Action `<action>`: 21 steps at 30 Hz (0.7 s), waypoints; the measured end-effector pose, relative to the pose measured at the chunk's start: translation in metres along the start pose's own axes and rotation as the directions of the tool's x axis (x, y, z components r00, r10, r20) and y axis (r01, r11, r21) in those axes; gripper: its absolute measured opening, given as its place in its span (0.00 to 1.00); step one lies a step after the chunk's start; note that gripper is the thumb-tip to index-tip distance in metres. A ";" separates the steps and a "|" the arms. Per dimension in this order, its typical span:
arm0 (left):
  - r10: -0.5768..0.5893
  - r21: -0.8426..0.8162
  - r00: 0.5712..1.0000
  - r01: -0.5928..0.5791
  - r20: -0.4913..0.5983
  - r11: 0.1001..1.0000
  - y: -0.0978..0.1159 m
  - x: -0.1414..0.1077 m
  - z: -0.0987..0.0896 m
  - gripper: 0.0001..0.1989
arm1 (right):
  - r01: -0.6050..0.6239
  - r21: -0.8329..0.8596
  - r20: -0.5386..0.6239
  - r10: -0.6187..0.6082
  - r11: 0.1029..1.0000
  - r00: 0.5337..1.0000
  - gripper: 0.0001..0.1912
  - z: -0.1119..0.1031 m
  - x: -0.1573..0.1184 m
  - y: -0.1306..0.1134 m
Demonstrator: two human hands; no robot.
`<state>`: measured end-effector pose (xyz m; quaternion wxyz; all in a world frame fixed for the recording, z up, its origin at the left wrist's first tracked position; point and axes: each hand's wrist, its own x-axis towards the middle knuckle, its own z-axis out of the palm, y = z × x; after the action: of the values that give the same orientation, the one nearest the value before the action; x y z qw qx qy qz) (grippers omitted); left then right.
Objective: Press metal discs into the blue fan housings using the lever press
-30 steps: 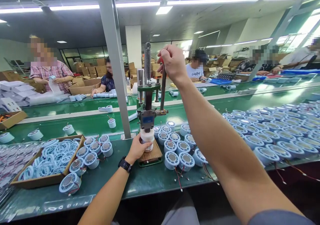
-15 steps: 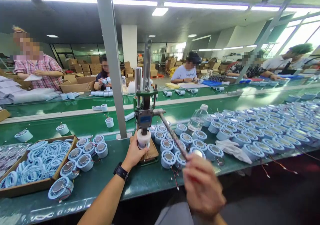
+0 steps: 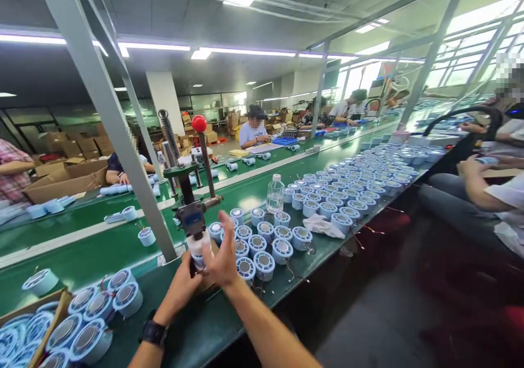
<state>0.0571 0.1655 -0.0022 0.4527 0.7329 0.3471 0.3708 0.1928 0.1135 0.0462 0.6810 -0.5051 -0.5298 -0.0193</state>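
Note:
A hand-lever press [image 3: 192, 218] stands on the bench, its lever [image 3: 208, 163] upright with a red ball knob [image 3: 199, 123] on top. Beneath its white pressing head [image 3: 198, 243] is a light blue round housing [image 3: 198, 261], partly covered by my hands. My left hand [image 3: 185, 283], with a dark watch on the wrist, curls round the housing's left side. On the other side, my right hand [image 3: 223, 259] has its fingers stretched upward and apart, the thumb close to the housing; whether it touches is unclear.
Many light blue round housings [image 3: 264, 264] with wires crowd the bench to the right, around a clear bottle [image 3: 275, 194] and a crumpled white tissue [image 3: 323, 225]. A box of blue rings [image 3: 24, 330] sits at left. A grey post [image 3: 110, 122] rises beside the press. Co-workers sit opposite and at right.
My right hand has let go of the lever and moved left to the housing. The lever has swung up. My view has turned right; my left hand stays at the housing.

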 end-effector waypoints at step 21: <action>-0.024 0.135 0.943 0.072 -0.331 0.988 -0.016 -0.006 -0.011 0.19 | -0.009 -0.745 0.323 0.372 0.667 0.870 0.26 -0.096 0.136 0.067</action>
<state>0.0425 0.1708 -0.0146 0.3431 0.6831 0.4613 0.4504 0.3577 0.1480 0.1092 0.2823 -0.7758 -0.5631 -0.0354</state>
